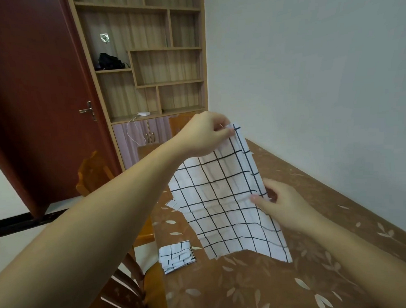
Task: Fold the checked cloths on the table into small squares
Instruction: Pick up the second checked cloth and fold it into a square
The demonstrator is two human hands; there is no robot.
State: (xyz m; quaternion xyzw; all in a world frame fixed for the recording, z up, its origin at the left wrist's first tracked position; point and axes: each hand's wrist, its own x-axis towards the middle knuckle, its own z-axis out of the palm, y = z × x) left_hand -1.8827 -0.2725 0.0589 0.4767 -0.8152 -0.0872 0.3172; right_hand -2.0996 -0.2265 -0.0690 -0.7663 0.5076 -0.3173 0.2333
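1. Both hands hold one checked cloth [224, 199] up over the table [326, 218]: the left hand [206, 133] pinches its top corner, raised high, and the right hand [284, 204] pinches the same long edge lower down, fingers closed on the fabric.
2. The cloth hangs slack between them, its lower part draped on the brown leaf-patterned table.
3. Judged from this, the step in hand is opening and squaring the cloth before its first fold; it shows no finished fold yet.
4. The next move calls for matching corner to corner, keeping the edge taut so the halves line up.
5. One folded cloth [176, 256] already lies at the table's left edge, near a wooden chair [94, 173].
6. That folded square sits close to the hanging hem and could be brushed off; nothing else crowds the table.
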